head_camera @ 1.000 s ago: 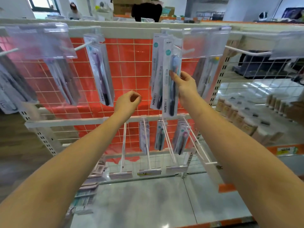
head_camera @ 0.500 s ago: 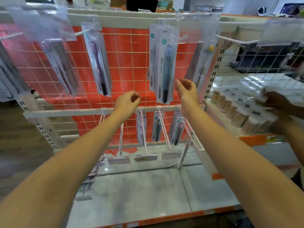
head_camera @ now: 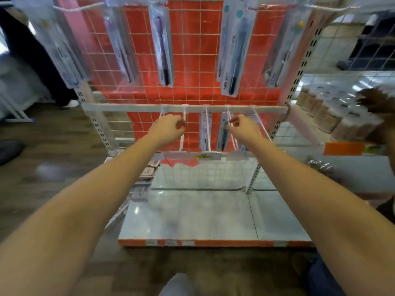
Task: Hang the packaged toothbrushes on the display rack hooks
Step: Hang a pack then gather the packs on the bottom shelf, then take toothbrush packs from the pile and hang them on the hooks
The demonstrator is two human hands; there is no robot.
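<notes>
Packaged toothbrushes hang from the top hooks of a red wire-grid display rack (head_camera: 192, 60): a purple one (head_camera: 162, 50) left of centre and a dark blue one (head_camera: 234, 54) right of centre, with blurred packs on either side. Two more packs (head_camera: 205, 131) hang on the lower row of white hooks. My left hand (head_camera: 168, 129) hovers in front of an unfilled lower hook (head_camera: 182, 142), fingers loosely curled and holding nothing. My right hand (head_camera: 243, 129) is beside the lower packs, also loosely curled with nothing in it.
A glossy white bottom shelf (head_camera: 192, 216) juts out below. Loose packs (head_camera: 147, 171) lie stacked at its left end. Rows of jars (head_camera: 324, 112) fill the right-hand shelf, where another person's hand (head_camera: 374, 101) reaches. Someone's dark legs (head_camera: 32, 50) stand at the left.
My right hand let go of the dark blue pack on the top hook and dropped to the lower hook row. My left hand sank too. The view tilted downward.
</notes>
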